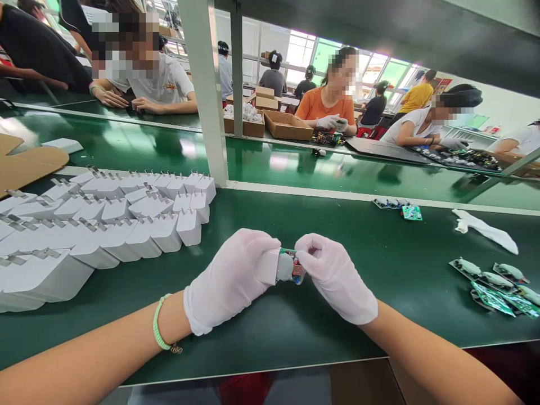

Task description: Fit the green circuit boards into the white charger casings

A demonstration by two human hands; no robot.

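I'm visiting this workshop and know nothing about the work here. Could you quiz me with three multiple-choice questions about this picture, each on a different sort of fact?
1. On which side of the left hand and right hand do the stacked white plugs lie?
A. To their right
B. To their left
C. Underneath them

2. What colour is the bracelet on the left wrist?
A. Red
B. Blue
C. Green

3. What shows at the end of the white casing held in the hands?
A. A green circuit board
B. A sealed white cap
C. A power cord

Answers:
1. B: the plugs sit on the green bench left of both hands.
2. C: its beads look light green.
3. A: the board's components show beyond the casing.
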